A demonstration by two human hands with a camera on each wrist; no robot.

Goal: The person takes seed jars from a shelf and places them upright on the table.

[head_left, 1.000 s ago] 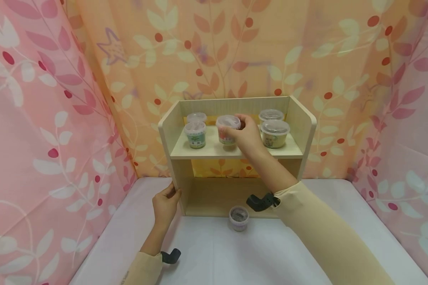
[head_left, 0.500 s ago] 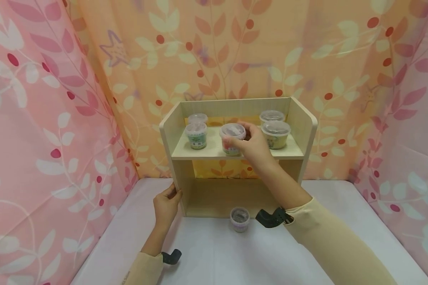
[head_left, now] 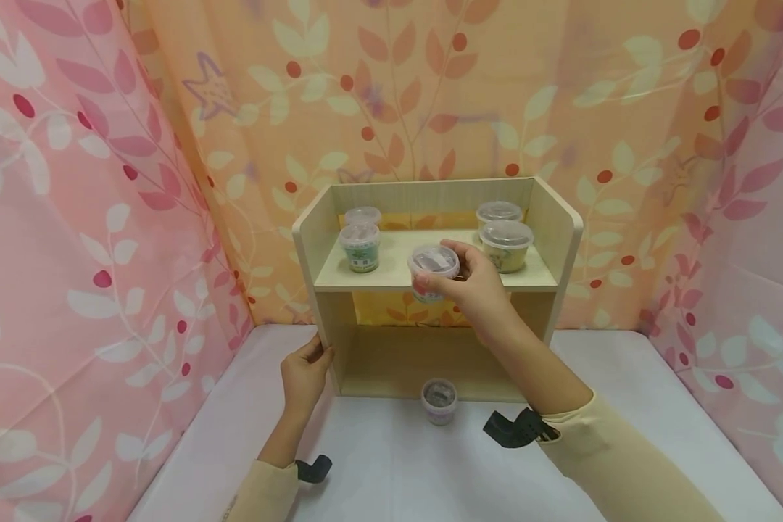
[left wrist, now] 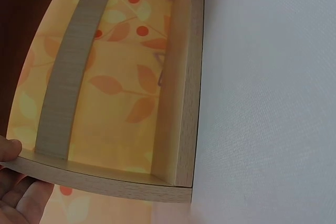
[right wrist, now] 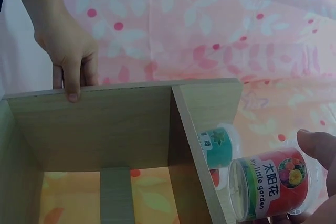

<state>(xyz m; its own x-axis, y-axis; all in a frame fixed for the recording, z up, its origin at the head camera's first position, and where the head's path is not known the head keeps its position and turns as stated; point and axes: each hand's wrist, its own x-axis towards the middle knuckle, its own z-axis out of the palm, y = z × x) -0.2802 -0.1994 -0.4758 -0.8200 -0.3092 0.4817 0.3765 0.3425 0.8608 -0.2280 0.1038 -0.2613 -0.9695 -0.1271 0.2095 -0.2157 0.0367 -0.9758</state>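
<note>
My right hand grips a clear lidded cup with a red flower label by its sides, just in front of the upper board's front edge. The cup stays roughly upright. With thumb and fingers, my left hand pinches the front edge of the left side panel of a small wooden shelf; the right wrist view shows this left hand on the panel too. A cup with a green label stands at the upper board's left, another lidded cup behind it.
Two wider lidded tubs, a yellowish front one and a rear one, stand at the upper right. A small cup with dark contents sits on the white table before the lower compartment. Floral curtains surround the table.
My right hand has brought the red-labelled cup forward and down, from over the upper board to in front of its edge. My left hand has kept its place on the side panel.
</note>
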